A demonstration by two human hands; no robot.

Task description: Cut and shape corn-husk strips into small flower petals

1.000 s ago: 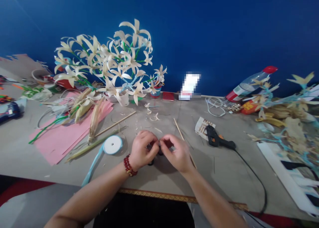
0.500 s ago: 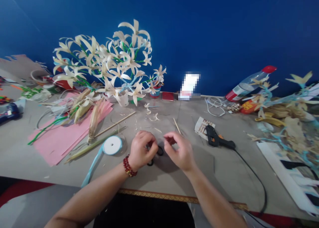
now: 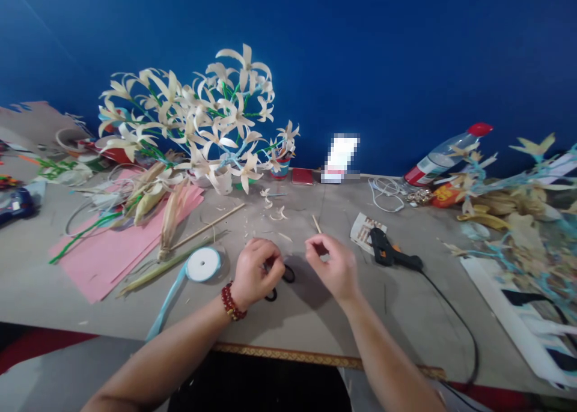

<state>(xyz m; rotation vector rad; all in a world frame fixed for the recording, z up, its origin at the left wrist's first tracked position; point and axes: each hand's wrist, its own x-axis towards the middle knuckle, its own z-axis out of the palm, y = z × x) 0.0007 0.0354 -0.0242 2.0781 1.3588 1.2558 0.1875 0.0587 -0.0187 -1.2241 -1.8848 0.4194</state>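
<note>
My left hand (image 3: 255, 272), with a red bead bracelet (image 3: 231, 301) at the wrist, is curled shut over a pair of black scissors (image 3: 287, 274) lying on the grey table (image 3: 297, 316). Only the scissors' loop handles show beside the fingers. My right hand (image 3: 332, 266) hovers a little to the right, thumb and forefinger pinched together on something too small to make out. A thin wooden stick (image 3: 316, 223) lies just beyond its fingers. A roll of pale blue ribbon (image 3: 204, 263) sits left of my left hand.
A bouquet of cream husk flowers (image 3: 211, 115) stands at the back. Pink paper (image 3: 112, 244) and dried husks (image 3: 171, 211) lie on the left. A black glue gun (image 3: 392, 254) with its cord lies to the right, with a plastic bottle (image 3: 444, 154) and more husk pieces (image 3: 518, 214) beyond.
My hands were together over the scissors. The right hand has drawn away up and to the right, still pinched, while the left hand stays on the scissors.
</note>
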